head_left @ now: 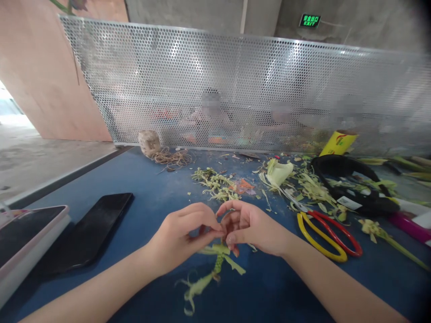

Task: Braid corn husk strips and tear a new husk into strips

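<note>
Above the blue table, my left hand (190, 231) pinches with thumb and forefinger at the upper end of a braided green leaf piece (218, 264). Loose pale strips spread from it, and its curled, split end hangs toward me. My right hand (254, 229) meets the left fingertips, its fingers curled and thumb bent inward; what lies between them is too small and hidden to tell. Just beyond the hands lies a heap of curled green leaf pieces (217, 181). Scissors with red and yellow handles (321, 240) rest beside my right forearm.
A black phone (90, 231) and a pink-edged device (30, 242) lie at left. Twine (171, 158) trails from a pale roll (149, 142). Husk scraps (313, 186), a black band (353, 175) and a yellow tube (339, 142) are at right. A perforated metal screen (235, 80) stands behind; people sit beyond.
</note>
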{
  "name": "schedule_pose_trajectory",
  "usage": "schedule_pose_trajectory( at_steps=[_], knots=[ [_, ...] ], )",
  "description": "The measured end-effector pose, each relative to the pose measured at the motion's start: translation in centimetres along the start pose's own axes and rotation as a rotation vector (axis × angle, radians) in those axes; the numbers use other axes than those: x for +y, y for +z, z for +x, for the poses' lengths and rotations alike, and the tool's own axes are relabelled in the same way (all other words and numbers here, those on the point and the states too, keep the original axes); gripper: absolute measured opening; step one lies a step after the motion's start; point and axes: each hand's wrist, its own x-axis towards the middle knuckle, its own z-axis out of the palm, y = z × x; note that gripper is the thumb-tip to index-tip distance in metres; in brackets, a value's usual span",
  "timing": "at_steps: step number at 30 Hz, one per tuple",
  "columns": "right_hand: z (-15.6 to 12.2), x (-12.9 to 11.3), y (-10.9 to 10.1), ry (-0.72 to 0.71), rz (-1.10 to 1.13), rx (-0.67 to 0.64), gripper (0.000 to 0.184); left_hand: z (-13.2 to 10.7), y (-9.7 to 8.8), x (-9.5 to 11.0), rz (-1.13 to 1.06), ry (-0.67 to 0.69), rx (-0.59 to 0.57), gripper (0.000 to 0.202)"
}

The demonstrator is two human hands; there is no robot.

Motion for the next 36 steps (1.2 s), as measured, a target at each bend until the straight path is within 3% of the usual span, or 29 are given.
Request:
schedule_pose_trajectory(
  at_steps=[3,6,9,12,15,18,20,24,28,36],
  knots=[
    [-0.1,-0.2,0.3,-0.043,-0.147,0.085,0.024,0.0,0.2,-0.1,-0.055,-0.263,-0.015,0.003],
    [0.0,-0.2,0.5,-0.058,-0.232,0.171,0.017,0.3,0.5,0.0,-0.179,-0.514,0.013,0.025],
    [0.2,-0.1,0.6,-0.070,-0.235,0.226,0.016,0.7,0.8,0.2,-0.237,-0.647,0.078,0.040],
    [0.3,0.1,0.4,-0.064,-0.190,0.254,0.013,0.5,1.0,0.1,-0.180,-0.619,0.127,0.039],
    [0.3,0.4,0.2,-0.048,-0.128,0.265,0.011,-0.3,1.1,-0.4,0.057,-0.392,0.129,0.028],
    [0.2,0.6,0.1,-0.032,-0.084,0.260,0.011,-1.0,1.1,-0.7,0.287,-0.126,0.047,0.012],
    [0.1,0.5,0.1,-0.021,-0.067,0.259,0.010,-1.0,1.2,-0.6,0.328,-0.068,0.036,0.015],
    [0.1,0.3,0.1,-0.027,-0.033,0.265,0.006,-0.5,1.2,-0.3,0.236,-0.253,0.074,0.042],
    [0.1,0.2,0.1,-0.057,-0.025,0.254,0.006,0.2,1.0,-0.2,0.044,-0.473,-0.006,0.047],
    [0.1,0.0,0.2,-0.058,-0.068,0.259,0.009,0.3,0.7,-0.3,-0.053,-0.555,-0.019,0.053]
  ],
)
